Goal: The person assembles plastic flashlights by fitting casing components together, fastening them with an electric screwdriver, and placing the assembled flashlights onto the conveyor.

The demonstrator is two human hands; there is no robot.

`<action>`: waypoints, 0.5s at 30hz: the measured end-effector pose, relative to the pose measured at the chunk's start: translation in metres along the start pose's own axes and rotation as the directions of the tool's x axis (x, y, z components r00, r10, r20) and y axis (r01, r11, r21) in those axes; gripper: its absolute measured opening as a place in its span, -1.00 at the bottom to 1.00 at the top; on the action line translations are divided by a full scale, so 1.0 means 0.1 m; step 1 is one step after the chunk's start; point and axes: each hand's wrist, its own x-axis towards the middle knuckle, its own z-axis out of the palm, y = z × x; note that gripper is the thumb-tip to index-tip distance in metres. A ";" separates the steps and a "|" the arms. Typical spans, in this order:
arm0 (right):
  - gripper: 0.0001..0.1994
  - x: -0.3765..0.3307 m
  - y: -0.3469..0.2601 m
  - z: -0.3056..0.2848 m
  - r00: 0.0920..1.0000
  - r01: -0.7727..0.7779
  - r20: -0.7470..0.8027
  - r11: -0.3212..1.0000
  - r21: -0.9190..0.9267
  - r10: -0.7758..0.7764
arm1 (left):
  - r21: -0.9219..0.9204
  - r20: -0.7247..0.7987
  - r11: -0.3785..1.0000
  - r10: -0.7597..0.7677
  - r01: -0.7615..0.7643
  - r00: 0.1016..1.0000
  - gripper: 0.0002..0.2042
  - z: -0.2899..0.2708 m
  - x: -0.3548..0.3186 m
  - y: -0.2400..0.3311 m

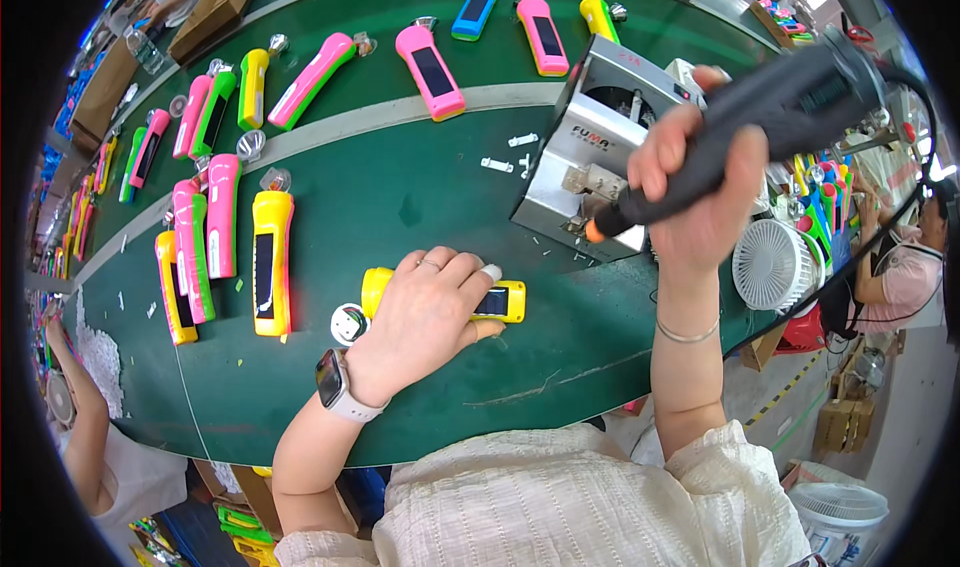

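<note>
A yellow flashlight (515, 302) with a dark panel lies on the green table in front of me. My left hand (425, 302) is closed over its middle from above, hiding much of the body. A round white lamp head (349, 324) rests beside its left end. In my right hand (700, 197) is a black electric screwdriver (790, 112), tilted down to the left. Its orange tip (594, 232) is at the front of a silver box-shaped screw feeder (575, 142); whether the tip touches it or holds a screw I cannot tell.
Several pink, green and yellow flashlights (222, 217) with loose heads lie at left; more stand along the far belt (360, 162). Small white plastic parts (497, 165) lie left of the feeder. A white fan (772, 265) and the screwdriver's cable (922, 137) are at right. Other people sit on both sides.
</note>
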 end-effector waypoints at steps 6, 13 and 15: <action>-0.21 -0.52 0.15 0.22 0.988 -0.021 0.153 0.997 0.080 0.009 | -0.068 0.020 0.997 -0.028 0.029 0.999 -0.51 0.00 0.02 -0.01; -0.22 -0.61 0.25 0.22 0.957 -0.153 0.233 0.983 -0.103 0.174 | -0.088 0.045 0.995 -0.037 0.041 0.998 -0.55 0.00 0.04 -0.03; -0.23 -0.66 0.22 0.29 0.951 -0.205 0.205 0.968 -0.147 0.233 | -0.085 0.026 0.996 -0.030 0.032 0.999 -0.55 0.02 0.04 -0.04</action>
